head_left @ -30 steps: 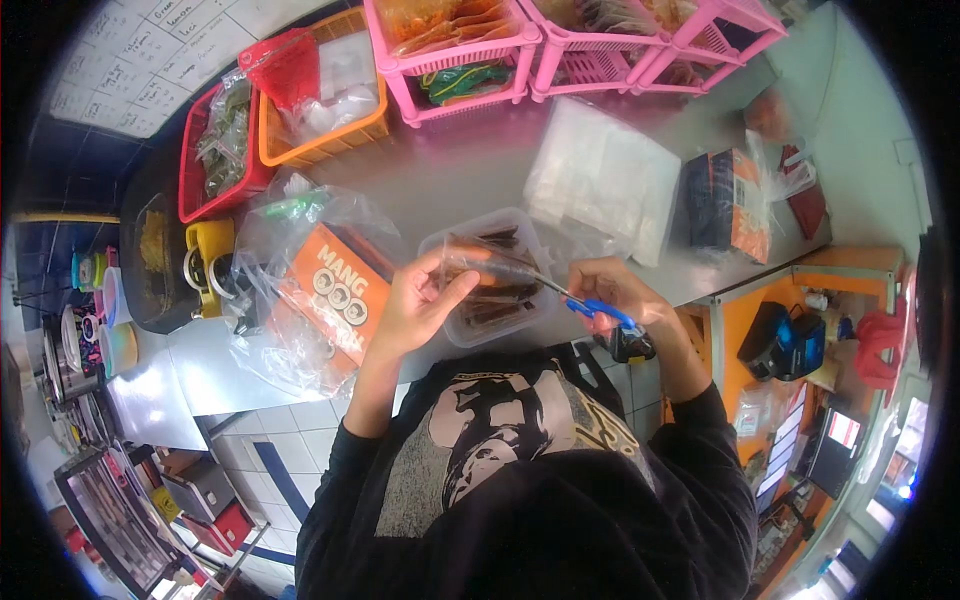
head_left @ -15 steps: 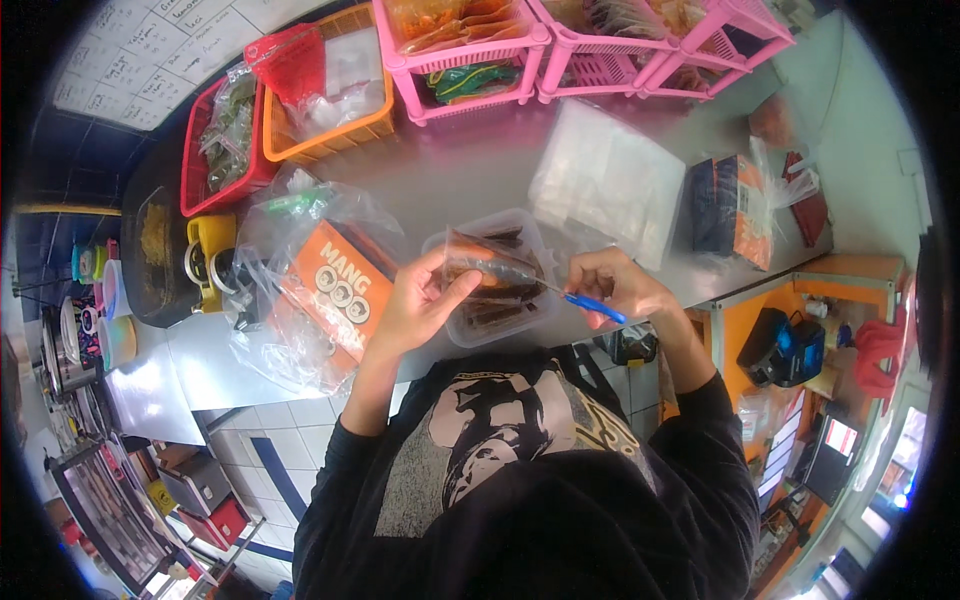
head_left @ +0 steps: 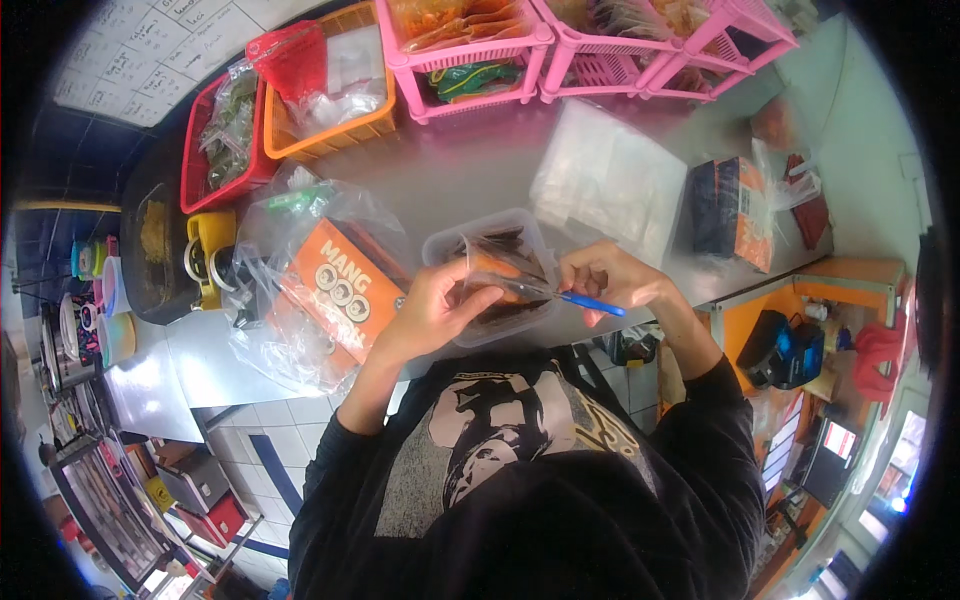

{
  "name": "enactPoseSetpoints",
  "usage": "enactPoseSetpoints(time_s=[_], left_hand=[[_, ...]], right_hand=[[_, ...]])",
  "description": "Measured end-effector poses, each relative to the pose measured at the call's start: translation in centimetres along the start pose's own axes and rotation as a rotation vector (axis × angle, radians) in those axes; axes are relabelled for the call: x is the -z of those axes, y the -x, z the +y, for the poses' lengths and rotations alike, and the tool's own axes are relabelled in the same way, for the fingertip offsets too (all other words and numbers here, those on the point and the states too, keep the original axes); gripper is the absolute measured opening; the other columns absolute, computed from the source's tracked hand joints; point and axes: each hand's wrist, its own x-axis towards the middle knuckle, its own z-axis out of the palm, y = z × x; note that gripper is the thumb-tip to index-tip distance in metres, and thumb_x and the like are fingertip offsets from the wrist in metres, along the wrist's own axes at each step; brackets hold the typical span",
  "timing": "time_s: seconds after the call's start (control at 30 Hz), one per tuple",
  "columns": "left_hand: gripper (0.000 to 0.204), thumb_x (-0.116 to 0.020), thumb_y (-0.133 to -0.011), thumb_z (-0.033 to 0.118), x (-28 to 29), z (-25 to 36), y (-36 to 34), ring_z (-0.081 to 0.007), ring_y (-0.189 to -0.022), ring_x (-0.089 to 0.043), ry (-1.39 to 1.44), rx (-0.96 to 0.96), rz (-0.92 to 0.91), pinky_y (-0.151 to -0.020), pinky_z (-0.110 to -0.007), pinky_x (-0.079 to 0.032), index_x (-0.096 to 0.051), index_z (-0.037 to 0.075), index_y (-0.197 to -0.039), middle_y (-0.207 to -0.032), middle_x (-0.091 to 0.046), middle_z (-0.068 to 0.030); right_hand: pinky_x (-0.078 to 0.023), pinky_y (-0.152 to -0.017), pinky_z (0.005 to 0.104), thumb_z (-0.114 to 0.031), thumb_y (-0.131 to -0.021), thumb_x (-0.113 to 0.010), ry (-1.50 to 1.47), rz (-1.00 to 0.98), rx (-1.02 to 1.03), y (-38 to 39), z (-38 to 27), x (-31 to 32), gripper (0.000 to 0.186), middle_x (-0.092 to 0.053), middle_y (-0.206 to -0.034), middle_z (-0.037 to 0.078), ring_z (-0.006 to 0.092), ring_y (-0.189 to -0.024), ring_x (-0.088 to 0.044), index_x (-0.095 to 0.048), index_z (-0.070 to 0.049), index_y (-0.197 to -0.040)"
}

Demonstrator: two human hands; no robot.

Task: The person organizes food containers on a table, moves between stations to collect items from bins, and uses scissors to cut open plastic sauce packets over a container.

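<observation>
Between thumb and fingers, my left hand [head_left: 435, 315] pinches a small clear packet [head_left: 492, 264] with orange-brown contents. My right hand [head_left: 610, 278] grips blue-handled scissors [head_left: 598, 305], whose thin blades point left and meet the packet's right end. How far apart the blades are, I cannot make out. Both hands are above a clear plastic tub [head_left: 436, 246] at the table's near edge. Several dark brown packets lie inside it, partly hidden by my left hand and the packet it holds.
Left of the tub, an orange box [head_left: 335, 285] sits in a clear plastic bag. Beyond the tub lies a stack of clear plastic bags [head_left: 610, 175]. Pink racks [head_left: 470, 105], an orange basket [head_left: 330, 145] and a red basket [head_left: 190, 165] line the back. A dark-and-orange pack [head_left: 735, 210] stands right.
The packet has tilted and shifted slightly right in my left hand. The scissors have turned to lie flatter, with the blades further over the packet.
</observation>
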Motion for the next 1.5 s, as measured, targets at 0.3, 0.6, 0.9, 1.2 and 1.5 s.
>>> enactPoseSetpoints(time_s=[0.3,0.6,0.9,1.2,1.5], left_hand=[[0.025,-0.059,-0.086,0.005,0.1,1.6,-0.4,-0.0096,-0.092,-0.058,-0.107,0.088,-0.145,-0.081,-0.025,-0.046,-0.056,-0.001,-0.11,-0.1,-0.063,-0.0059],[0.026,-0.061,-0.084,0.007,-0.4,1.7,-0.9,-0.0104,-0.092,-0.058,-0.108,0.071,-0.191,-0.081,-0.026,-0.046,-0.056,0.0,-0.109,-0.098,-0.065,-0.0076],[0.024,-0.064,-0.082,0.007,-0.1,0.8,-1.6,-0.0087,-0.075,-0.056,-0.098,-0.077,-0.192,-0.071,-0.024,-0.045,-0.059,0.0,-0.103,-0.085,-0.064,-0.0069],[0.033,-0.064,-0.08,0.002,-0.6,1.3,-2.0,-0.0125,-0.089,-0.061,0.136,0.144,-0.364,-0.078,-0.026,-0.046,-0.053,0.0,-0.111,-0.096,-0.064,-0.009],[0.035,-0.064,-0.081,0.003,-0.6,1.1,-1.4,-0.0133,-0.09,-0.062,0.099,0.151,-0.279,-0.078,-0.026,-0.049,-0.051,0.003,-0.113,-0.101,-0.063,-0.0062]], right_hand=[[-0.039,-0.045,0.0194,0.0,-0.062,-0.074,0.073,0.005,-0.034,-0.7,-0.7,-0.1,0.028,-0.059,-0.062,0.005,0.0062,-0.052,-0.054,-0.054,0.0,-0.082],[-0.032,-0.044,0.0201,-0.011,-0.064,-0.081,0.138,0.023,-0.095,-0.9,-1.5,-0.8,0.037,-0.059,-0.058,0.004,0.0034,-0.051,-0.049,-0.048,-0.001,-0.078],[-0.031,-0.042,0.0224,-0.017,-0.062,-0.083,0.039,0.014,-0.073,-1.4,-0.4,-0.8,0.052,-0.057,-0.057,0.005,0.0054,-0.051,-0.048,-0.038,-0.004,-0.084],[-0.032,-0.043,0.0215,-0.015,-0.065,-0.081,0.054,-0.024,-0.075,-1.7,0.2,-1.1,0.051,-0.055,-0.058,0.004,0.0054,-0.052,-0.047,-0.035,-0.006,-0.084],[-0.042,-0.045,0.0215,-0.005,-0.072,-0.071,-0.114,-0.095,0.079,-1.2,0.4,-0.3,0.039,-0.052,-0.059,0.005,0.0096,-0.053,-0.055,-0.034,-0.007,-0.084]])
